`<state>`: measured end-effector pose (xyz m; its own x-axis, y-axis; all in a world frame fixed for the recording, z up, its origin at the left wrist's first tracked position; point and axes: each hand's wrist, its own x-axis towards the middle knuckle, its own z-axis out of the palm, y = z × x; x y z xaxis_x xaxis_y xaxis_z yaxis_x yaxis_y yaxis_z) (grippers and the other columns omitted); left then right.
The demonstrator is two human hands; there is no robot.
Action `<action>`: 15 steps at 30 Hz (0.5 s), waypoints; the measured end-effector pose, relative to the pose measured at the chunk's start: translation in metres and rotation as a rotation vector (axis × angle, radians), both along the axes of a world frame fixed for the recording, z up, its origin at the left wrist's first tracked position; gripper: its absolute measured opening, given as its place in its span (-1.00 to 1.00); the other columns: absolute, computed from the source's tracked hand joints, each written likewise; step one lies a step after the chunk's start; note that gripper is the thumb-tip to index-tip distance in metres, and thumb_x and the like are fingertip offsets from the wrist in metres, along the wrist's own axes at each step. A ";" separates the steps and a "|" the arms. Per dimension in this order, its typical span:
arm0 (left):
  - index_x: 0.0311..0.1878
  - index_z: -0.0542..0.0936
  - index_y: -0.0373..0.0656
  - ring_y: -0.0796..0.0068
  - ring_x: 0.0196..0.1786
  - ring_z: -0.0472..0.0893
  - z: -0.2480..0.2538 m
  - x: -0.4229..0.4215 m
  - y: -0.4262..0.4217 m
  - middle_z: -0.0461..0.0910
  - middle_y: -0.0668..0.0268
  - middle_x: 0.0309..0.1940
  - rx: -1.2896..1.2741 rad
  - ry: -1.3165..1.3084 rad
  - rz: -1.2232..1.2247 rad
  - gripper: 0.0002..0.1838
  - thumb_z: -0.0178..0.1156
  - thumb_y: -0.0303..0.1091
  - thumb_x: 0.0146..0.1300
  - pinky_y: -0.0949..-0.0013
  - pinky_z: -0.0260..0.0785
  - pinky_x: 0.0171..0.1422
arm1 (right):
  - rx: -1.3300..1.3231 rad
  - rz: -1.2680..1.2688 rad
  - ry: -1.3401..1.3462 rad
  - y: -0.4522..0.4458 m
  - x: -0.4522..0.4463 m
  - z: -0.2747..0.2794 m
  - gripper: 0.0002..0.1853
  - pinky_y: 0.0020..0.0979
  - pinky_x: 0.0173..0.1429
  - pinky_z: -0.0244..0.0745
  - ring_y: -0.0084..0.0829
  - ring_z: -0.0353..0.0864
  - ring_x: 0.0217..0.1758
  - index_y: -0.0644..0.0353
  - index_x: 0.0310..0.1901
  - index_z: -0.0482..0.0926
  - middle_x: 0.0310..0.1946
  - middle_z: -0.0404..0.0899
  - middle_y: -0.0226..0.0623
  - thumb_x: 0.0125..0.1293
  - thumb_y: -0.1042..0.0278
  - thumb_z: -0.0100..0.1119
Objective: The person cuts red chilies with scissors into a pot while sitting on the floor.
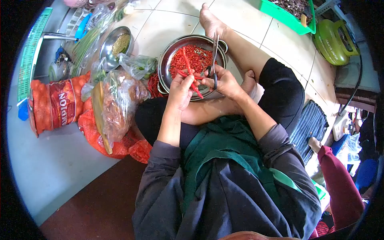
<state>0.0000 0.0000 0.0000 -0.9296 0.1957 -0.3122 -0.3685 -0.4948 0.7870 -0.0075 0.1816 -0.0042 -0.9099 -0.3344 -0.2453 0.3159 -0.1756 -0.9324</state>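
Observation:
Pinched in my left hand (182,90) are a few long red chilies (187,60), pointing different ways. My right hand (226,83) is wrapped round the handles of a pair of scissors (215,52), whose blades point away from me; its fingertips are also close to the chilies. Both hands are over the near rim of a metal pot (163,60). Inside the pot lie many small cut pieces of red chili (196,58). More whole red chilies (153,84) lie at the pot's left side, partly hidden by plastic.
Left of the pot are a metal bowl (105,50) of greenish bits, plastic bags (120,104) of food and a red net sack (60,102). A green crate (286,18) and gas cylinder (330,42) stand at upper right. Another person's maroon sleeve (340,184) shows at lower right.

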 end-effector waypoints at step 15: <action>-0.21 0.48 -0.04 0.65 -0.59 0.37 -0.008 -0.008 -0.023 0.64 0.24 -0.27 0.164 -0.111 0.232 -0.91 0.07 -0.45 0.23 0.55 0.19 -0.53 | 0.380 -0.044 0.136 0.016 -0.007 -0.008 -0.75 -0.46 -0.34 0.40 -0.62 0.41 -0.47 0.26 -0.38 0.50 -0.56 0.49 -0.41 0.05 0.32 0.38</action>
<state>-0.0075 -0.0231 -0.0079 -0.9172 0.0381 -0.3966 -0.3101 -0.6931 0.6507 -0.0147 0.1971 -0.0121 -0.9542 -0.2030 -0.2199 0.1846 0.1793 -0.9663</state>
